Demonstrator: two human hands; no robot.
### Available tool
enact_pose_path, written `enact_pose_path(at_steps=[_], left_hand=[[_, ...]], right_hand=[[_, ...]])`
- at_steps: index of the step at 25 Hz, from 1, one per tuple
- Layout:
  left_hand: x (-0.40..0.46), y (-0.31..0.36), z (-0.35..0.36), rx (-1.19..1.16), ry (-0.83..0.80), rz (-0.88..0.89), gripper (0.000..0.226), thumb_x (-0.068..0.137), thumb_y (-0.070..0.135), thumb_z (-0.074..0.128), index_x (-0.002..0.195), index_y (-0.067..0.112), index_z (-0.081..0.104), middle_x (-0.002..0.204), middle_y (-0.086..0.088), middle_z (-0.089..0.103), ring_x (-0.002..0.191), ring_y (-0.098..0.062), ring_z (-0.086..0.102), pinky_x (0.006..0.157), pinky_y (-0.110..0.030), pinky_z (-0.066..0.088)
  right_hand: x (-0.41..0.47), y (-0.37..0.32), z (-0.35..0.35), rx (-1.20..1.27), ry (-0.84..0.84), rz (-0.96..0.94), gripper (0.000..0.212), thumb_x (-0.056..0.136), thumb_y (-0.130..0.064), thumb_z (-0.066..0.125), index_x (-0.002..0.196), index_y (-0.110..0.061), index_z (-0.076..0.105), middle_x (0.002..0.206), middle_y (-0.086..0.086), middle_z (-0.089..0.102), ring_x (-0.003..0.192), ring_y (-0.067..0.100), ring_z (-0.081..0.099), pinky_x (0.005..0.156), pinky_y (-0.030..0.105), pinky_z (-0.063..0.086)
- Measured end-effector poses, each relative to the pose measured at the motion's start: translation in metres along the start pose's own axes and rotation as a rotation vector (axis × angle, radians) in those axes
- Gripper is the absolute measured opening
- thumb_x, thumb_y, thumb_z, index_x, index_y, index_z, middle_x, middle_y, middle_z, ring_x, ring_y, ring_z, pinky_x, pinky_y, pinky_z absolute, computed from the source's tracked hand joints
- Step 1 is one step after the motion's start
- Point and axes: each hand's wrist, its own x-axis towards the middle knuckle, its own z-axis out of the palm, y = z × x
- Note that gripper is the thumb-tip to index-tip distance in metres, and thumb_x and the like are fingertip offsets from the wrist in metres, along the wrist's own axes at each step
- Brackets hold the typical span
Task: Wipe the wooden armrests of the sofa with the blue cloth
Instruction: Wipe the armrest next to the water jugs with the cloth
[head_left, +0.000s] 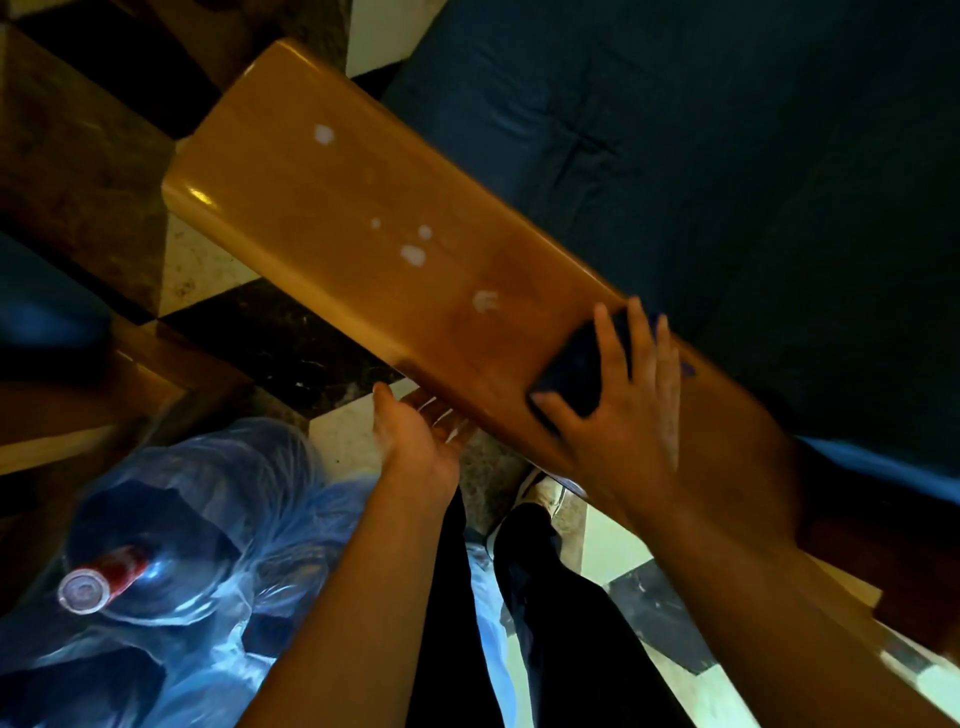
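A glossy wooden armrest (337, 208) runs from the upper left down to the lower right, with several white foamy spots (413, 254) on its top. My right hand (618, 415) lies flat on the armrest's near part, fingers spread, pressing a dark blue cloth (576, 364) onto the wood. Most of the cloth is hidden under the palm. My left hand (415, 436) is cupped against the armrest's left side edge, fingers under the rim, holding nothing loose.
The dark blue sofa seat cushion (727, 156) fills the upper right. A large water bottle with a red cap (104, 577), wrapped in blue plastic, stands at lower left. Checkered stone floor (208, 270) and my legs and shoe (545, 493) lie below the armrest.
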Motion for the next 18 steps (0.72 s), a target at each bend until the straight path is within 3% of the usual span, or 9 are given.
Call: enact_pose_path(at_steps=[2,4,7,9,10,11,13,15,18], left_hand=[[0.002,0.001,-0.002,-0.015,-0.007,-0.025,0.064,0.104,0.061,0.027,0.12,0.01,0.061,0.119,-0.02,0.067,0.107,-0.037,0.066,0.093,-0.054,0.054],[0.003,0.006,-0.003,-0.02,-0.02,-0.021,0.063,0.104,0.061,0.027,0.123,0.01,0.058,0.119,-0.02,0.065,0.108,-0.038,0.065,0.097,-0.057,0.052],[0.003,0.024,-0.009,-0.009,-0.036,-0.003,0.065,0.103,0.063,0.025,0.115,0.009,0.06,0.112,-0.018,0.066,0.103,-0.037,0.065,0.097,-0.057,0.052],[0.003,0.036,-0.011,-0.012,-0.026,0.014,0.066,0.103,0.063,0.024,0.105,0.009,0.062,0.107,-0.018,0.068,0.097,-0.036,0.066,0.088,-0.053,0.055],[0.003,0.042,-0.012,-0.018,-0.021,0.02,0.066,0.104,0.063,0.024,0.104,0.009,0.062,0.107,-0.019,0.068,0.096,-0.036,0.067,0.086,-0.051,0.055],[0.002,0.046,-0.013,-0.018,-0.026,0.022,0.067,0.104,0.063,0.023,0.104,0.009,0.063,0.108,-0.019,0.068,0.097,-0.036,0.067,0.088,-0.051,0.056],[0.0,0.05,-0.013,-0.021,-0.038,0.029,0.066,0.104,0.062,0.024,0.106,0.009,0.063,0.111,-0.019,0.068,0.1,-0.035,0.067,0.092,-0.052,0.055],[-0.001,0.048,-0.009,-0.04,-0.046,0.04,0.064,0.104,0.062,0.025,0.106,0.011,0.063,0.111,-0.017,0.068,0.1,-0.034,0.066,0.09,-0.051,0.056],[-0.002,0.044,-0.008,-0.047,-0.039,0.036,0.06,0.104,0.061,0.027,0.1,0.015,0.064,0.108,-0.014,0.071,0.1,-0.032,0.068,0.088,-0.048,0.057]], right_hand=[[0.06,-0.023,-0.004,0.038,-0.032,-0.021,0.098,0.082,-0.085,0.049,0.161,-0.035,0.021,0.169,0.005,0.023,0.154,0.032,0.024,0.121,0.051,0.024],[0.126,-0.056,-0.006,0.203,-0.153,-0.106,0.091,0.079,-0.082,0.056,0.153,-0.034,0.036,0.155,0.002,0.044,0.138,0.027,0.048,0.102,0.041,0.044],[0.187,-0.096,-0.005,0.358,-0.27,-0.097,0.061,0.084,-0.075,0.06,0.127,-0.032,0.057,0.112,-0.012,0.064,0.109,0.017,0.064,0.077,0.03,0.045],[0.184,-0.102,-0.007,0.434,-0.217,-0.062,0.038,0.091,-0.066,0.056,0.118,-0.039,0.059,0.095,-0.025,0.061,0.097,0.0,0.064,0.078,0.031,0.05],[0.17,-0.097,-0.009,0.455,-0.177,-0.078,0.034,0.094,-0.062,0.054,0.122,-0.043,0.058,0.1,-0.03,0.062,0.099,-0.007,0.062,0.087,0.034,0.052],[0.148,-0.086,-0.01,0.435,-0.125,-0.107,0.04,0.095,-0.058,0.053,0.132,-0.044,0.053,0.118,-0.032,0.062,0.111,-0.009,0.059,0.098,0.038,0.05],[0.095,-0.059,-0.007,0.274,-0.029,-0.158,0.061,0.098,-0.055,0.053,0.154,-0.041,0.033,0.161,-0.01,0.039,0.147,0.015,0.038,0.119,0.049,0.034],[0.038,-0.041,0.005,0.113,0.0,-0.105,0.079,0.098,-0.063,0.051,0.163,-0.032,0.018,0.172,0.002,0.017,0.158,0.029,0.011,0.125,0.056,0.019],[-0.014,-0.058,0.025,-0.06,0.004,-0.146,0.097,0.091,-0.08,0.041,0.164,-0.021,0.015,0.172,0.011,0.012,0.159,0.037,0.004,0.126,0.058,0.012]])
